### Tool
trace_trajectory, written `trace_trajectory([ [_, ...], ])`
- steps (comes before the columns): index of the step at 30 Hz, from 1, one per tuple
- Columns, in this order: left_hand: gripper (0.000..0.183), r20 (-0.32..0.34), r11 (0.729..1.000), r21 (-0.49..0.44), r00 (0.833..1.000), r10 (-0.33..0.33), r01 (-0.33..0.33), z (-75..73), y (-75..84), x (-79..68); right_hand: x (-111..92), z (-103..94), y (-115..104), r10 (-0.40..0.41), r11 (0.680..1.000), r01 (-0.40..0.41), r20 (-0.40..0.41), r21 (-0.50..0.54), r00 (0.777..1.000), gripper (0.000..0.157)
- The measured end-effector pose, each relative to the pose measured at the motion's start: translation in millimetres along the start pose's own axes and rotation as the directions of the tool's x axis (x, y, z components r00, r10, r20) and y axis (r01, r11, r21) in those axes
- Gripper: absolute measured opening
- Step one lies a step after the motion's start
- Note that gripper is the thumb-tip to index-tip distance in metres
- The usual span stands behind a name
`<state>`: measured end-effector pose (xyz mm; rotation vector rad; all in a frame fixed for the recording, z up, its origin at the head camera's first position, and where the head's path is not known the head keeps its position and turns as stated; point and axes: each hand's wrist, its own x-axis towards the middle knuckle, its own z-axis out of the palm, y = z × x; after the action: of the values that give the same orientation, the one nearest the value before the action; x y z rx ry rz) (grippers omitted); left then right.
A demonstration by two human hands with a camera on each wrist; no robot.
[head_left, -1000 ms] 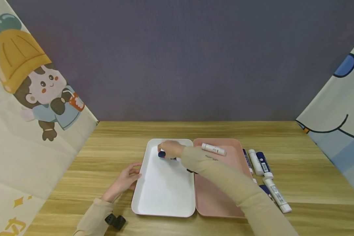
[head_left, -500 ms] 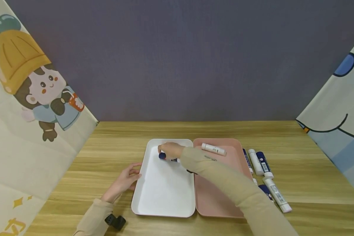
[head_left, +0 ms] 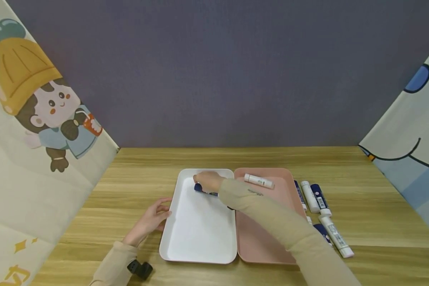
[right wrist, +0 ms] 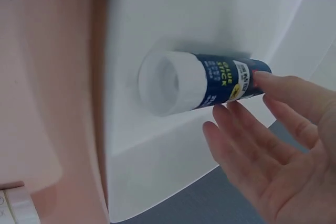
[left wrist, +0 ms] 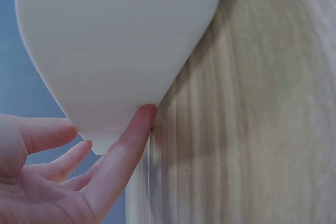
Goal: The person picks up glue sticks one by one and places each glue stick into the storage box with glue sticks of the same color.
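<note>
A dark blue glue stick [right wrist: 223, 80] with a white base lies on its side at the far end of the white tray [head_left: 200, 234]. My right hand [head_left: 208, 181] holds it from above, thumb on one side and fingertips on the other, as the right wrist view shows. In the head view the hand covers much of the glue stick, leaving its blue cap [head_left: 198, 187] and a strip of label visible. My left hand [head_left: 150, 218] touches the tray's left wall with fairly straight fingers; the left wrist view shows one fingertip [left wrist: 146, 113] against its outer side.
A pink tray [head_left: 261, 242] stands right beside the white one, with a white glue stick [head_left: 259, 180] in it. Several blue and white glue sticks [head_left: 319, 200] lie on the wooden table [head_left: 382, 214] to the right, some partly behind my right sleeve [head_left: 271, 216].
My right hand has shifted very slightly to the right. The glue stick has turned a little and shows more of its label below the hand. My left hand stays at the tray's wall.
</note>
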<state>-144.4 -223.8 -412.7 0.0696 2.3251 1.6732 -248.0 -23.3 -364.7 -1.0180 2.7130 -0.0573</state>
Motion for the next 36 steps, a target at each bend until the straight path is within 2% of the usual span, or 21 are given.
trace_trajectory([
  [7, 0.044, 0.009, 1.0, -0.009, 1.0, -0.004, 0.004, -0.6, 0.7, 0.6, -7, -7.3, 0, -0.022, 1.0, 0.022, -0.045, 0.002, 0.999, 0.027],
  [19, 0.044, 0.002, 1.0, -0.011, 1.0, -0.008, 0.008, -0.9, 3.3, -1.6, -24, -20.5, -7, -0.038, 0.999, 0.039, -0.043, 0.027, 0.998, 0.032],
  [26, 0.044, 0.005, 1.0, -0.016, 1.0, -0.012, 0.012, -0.8, 0.8, -2.2, -48, -27.9, -9, -0.076, 0.997, 0.076, -0.08, 0.001, 0.994, 0.033],
  [36, 0.044, -0.005, 1.0, 0.01, 1.0, -0.005, 0.005, -0.6, -2.5, 0.7, -90, -41.1, 8, -0.042, 0.996, 0.049, -0.092, 0.075, 0.995, 0.041],
])
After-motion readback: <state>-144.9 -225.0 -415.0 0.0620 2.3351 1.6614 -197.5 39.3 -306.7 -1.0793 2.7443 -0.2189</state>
